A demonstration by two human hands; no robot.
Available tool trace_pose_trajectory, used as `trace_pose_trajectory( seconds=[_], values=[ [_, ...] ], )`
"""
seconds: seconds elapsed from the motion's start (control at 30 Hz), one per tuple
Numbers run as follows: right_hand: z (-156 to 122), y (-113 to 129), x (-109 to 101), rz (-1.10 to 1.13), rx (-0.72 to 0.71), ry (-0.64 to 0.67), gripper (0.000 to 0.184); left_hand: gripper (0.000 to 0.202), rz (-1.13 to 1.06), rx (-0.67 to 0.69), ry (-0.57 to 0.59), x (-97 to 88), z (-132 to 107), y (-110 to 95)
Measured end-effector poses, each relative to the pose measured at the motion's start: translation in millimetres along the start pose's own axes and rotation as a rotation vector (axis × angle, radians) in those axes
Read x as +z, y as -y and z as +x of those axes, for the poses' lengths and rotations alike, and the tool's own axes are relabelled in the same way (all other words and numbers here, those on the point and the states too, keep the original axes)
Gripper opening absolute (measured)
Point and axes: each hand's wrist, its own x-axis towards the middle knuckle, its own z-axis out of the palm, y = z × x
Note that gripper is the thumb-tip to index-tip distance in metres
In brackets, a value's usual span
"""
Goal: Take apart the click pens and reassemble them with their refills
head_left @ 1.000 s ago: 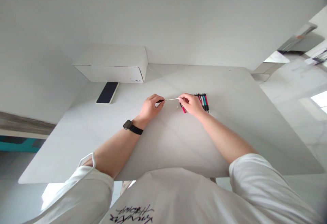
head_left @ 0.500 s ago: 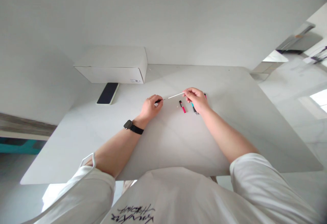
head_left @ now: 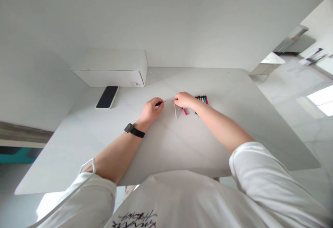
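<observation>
My left hand is closed around a small black pen part, whose thin tip points right. To its right, my right hand pinches one end of a thin white stick that looks like a pen refill. The stick slants down toward me, and its upper end is hidden by the fingers. Just below the right hand lies a pink and black pen piece, partly covered by it. A row of several coloured pens lies under and behind my right forearm, which hides part of them.
A white table carries everything. At the back left stands a long white box against the wall. A phone with a dark screen lies in front of the box. I wear a black watch on my left wrist.
My right hand has moved left, closer to my left hand, and turned the white stick from pointing left to pointing down toward me. More of the pen row shows. My left hand keeps its hold.
</observation>
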Motion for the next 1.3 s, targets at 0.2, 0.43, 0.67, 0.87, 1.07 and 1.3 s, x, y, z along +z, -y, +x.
trace_pose_trajectory(
  seconds=[0.2,0.43,0.67,0.87,1.07,1.3],
  values=[
    [15.1,-1.0,16.9,0.02,0.055,-0.112,0.028,0.011,-0.02,0.029,0.004,-1.2,-0.2,-4.0],
    [-11.2,4.8,23.7,0.383,-0.253,-0.259,0.02,0.01,-0.019,0.034,0.0,-2.1,-0.4,-6.6],
    [-14.4,11.7,32.4,0.45,-0.303,-0.289,0.016,0.011,-0.006,0.04,0.005,-1.4,-0.5,-6.7],
    [-20.1,-3.1,15.7,0.237,-0.325,-0.31,0.016,0.011,0.001,0.001,-0.038,-0.3,1.5,3.3],
    [-24.4,-3.6,20.3,-0.079,-0.415,-0.093,0.017,0.011,0.023,0.01,-0.035,1.4,1.8,6.1],
    [-24.4,2.9,27.1,-0.202,-0.399,-0.061,0.017,0.013,0.028,0.02,-0.028,1.0,1.6,5.0]
  ],
)
